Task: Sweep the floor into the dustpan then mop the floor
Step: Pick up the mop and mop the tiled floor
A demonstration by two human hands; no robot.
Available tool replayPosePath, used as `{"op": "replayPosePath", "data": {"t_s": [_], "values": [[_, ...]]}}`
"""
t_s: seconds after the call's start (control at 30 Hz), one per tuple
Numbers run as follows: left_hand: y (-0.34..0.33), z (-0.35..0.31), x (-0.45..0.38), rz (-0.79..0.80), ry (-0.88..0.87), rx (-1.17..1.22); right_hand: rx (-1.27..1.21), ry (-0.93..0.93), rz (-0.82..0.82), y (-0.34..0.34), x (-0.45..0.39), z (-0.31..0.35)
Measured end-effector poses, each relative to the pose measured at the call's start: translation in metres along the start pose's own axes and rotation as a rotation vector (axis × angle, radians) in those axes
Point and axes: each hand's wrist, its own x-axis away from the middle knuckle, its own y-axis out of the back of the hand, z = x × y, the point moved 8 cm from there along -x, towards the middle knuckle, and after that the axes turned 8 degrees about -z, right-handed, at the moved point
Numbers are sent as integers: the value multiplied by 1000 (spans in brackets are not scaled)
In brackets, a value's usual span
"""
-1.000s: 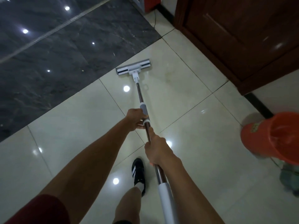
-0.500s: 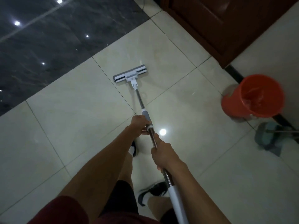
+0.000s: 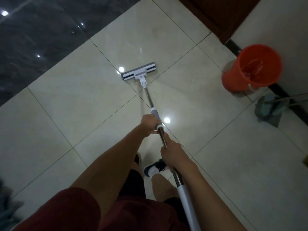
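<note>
Mop (image 3: 150,95) head lies flat on the cream floor (image 3: 83,105), straddling a grout line ahead of the person. Left hand (image 3: 149,125) is closed around the grey collar of the handle; right hand (image 3: 172,152) is closed around the steel shaft lower down. Orange bucket (image 3: 251,69) stands at the right by the wall, well apart from the head.

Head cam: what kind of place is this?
Probably an indoor hallway or entry of a home or small building. Glossy cream floor tiles meet a dark marble-look strip, a brown wooden door stands at the top right, and an orange bucket sits by the wall.
</note>
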Motion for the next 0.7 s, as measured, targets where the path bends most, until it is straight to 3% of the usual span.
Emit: {"op": "replayPosePath", "data": {"t_s": [0.4, 0.7], "values": [[56, 82, 37, 32, 39, 27, -10, -60, -100, -97, 66, -5], [40, 150, 78, -22, 9, 6, -21, -43, -231, -122, 136, -58]]}}
